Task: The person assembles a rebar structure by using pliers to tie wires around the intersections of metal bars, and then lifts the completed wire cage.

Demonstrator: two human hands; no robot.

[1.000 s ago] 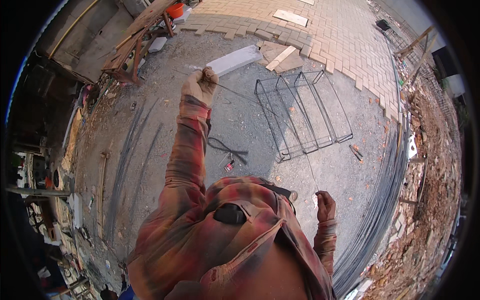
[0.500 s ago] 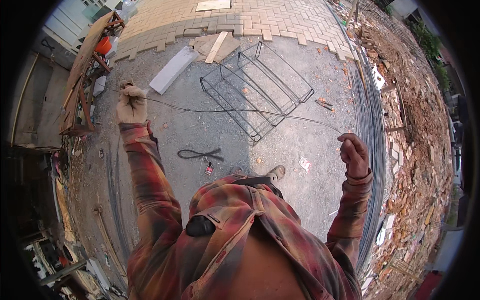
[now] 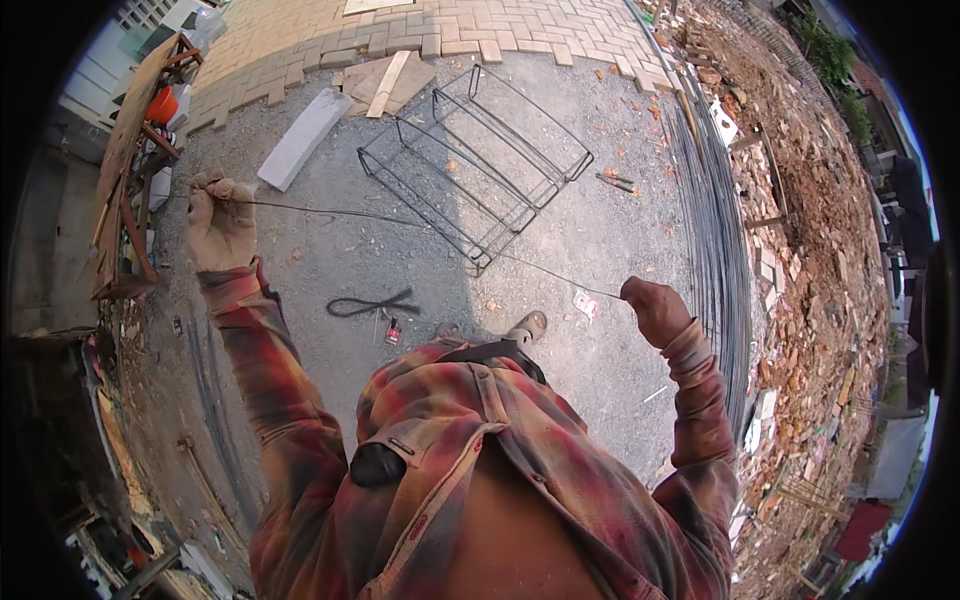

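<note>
Two hands, left hand (image 3: pixel 220 222), right hand (image 3: pixel 655 310), wire (image 3: pixel 420 225) stretched left-right (taut)

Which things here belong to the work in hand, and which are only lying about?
In the work:
- thin wire, stretched between both hands
- left hand, closed on one end
- right hand, closed on the other end

Lying about:
- steel bar cage
- grey block
- black cable
- long steel bars

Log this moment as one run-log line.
left hand: grips wire end | right hand: grips other end | wire: stretched between hands | rebar cage: on ground beyond
</note>
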